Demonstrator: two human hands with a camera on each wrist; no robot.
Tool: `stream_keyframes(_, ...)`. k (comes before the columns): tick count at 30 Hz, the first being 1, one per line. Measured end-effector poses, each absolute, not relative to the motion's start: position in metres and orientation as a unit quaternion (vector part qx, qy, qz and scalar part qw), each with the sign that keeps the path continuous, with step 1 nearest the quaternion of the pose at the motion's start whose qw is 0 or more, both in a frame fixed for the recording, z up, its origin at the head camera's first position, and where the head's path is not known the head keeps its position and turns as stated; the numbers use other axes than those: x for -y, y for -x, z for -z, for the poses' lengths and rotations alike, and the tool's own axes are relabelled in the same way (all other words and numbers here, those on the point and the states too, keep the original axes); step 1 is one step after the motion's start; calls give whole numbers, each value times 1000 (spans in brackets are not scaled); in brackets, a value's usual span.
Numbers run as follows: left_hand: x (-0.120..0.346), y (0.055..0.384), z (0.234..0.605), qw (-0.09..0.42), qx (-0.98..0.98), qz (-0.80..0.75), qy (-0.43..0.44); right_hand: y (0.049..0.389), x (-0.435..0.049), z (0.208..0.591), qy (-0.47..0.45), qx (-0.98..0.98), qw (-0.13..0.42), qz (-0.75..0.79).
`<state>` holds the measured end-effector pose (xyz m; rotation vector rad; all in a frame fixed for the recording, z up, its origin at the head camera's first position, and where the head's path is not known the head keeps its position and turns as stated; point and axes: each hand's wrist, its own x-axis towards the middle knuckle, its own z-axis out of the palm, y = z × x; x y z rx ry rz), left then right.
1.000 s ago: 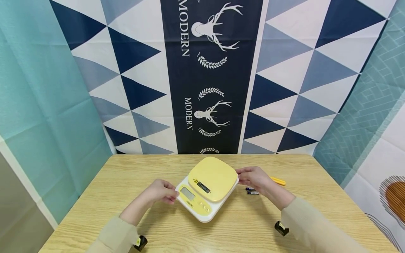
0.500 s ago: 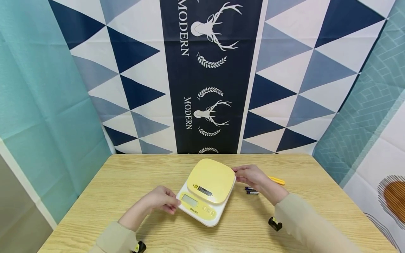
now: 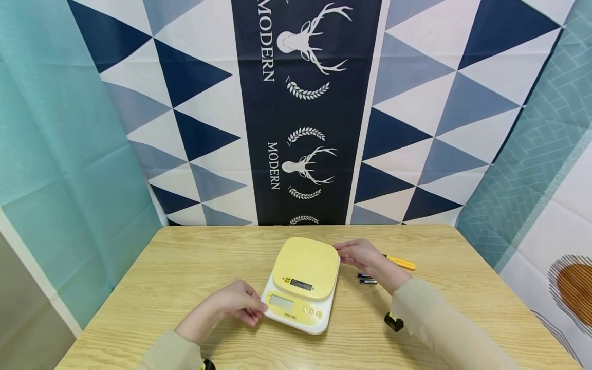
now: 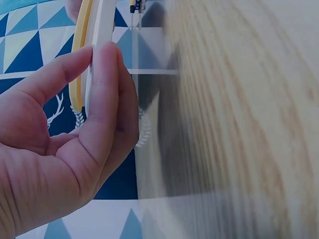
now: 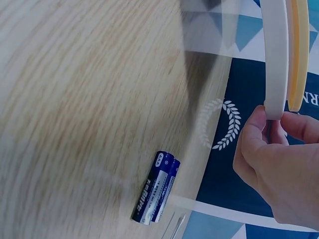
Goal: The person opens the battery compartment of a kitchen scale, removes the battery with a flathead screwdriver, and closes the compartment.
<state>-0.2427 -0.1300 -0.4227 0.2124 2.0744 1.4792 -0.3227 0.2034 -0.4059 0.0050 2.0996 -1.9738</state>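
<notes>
Backdrop [image 3: 305, 113]: patterned cloth with blue and white triangles and a deer print, hanging behind the tabletop.
Tabletop [image 3: 194, 267]: light wood grain; carries all items listed below.
Kitchen scale [image 3: 302, 282]: white body with yellow weighing platform, lying flat near the centre of the tabletop, display and buttons facing me.
My left hand [image 3: 238, 303]: at the near left corner of the kitchen scale. In the left wrist view my fingers [image 4: 107, 99] and thumb pinch the white edge of the body, lightly curled round it.
My right hand [image 3: 358, 254]: at the far right corner of the kitchen scale. In the right wrist view my fingers [image 5: 259, 134] are curled and touch the white rim from below.
Yellow-handled tool [image 3: 401, 263]: lies on the tabletop just beyond my right hand; type cannot be told.
Batteries [image 5: 157, 186]: two blue cells, side by side and touching, on the tabletop near my right wrist, apart from the kitchen scale.
</notes>
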Motion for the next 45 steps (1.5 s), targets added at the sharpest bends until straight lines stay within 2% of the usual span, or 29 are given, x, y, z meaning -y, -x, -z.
stream_keyframes(12,122,237,429,321,-772,-541,-93,336,-199,415,-11,-736,135,663)
stream_keyframes(45,105,228,437,345,-749,-560,-80,362,-194,442,-36,-783,152,602)
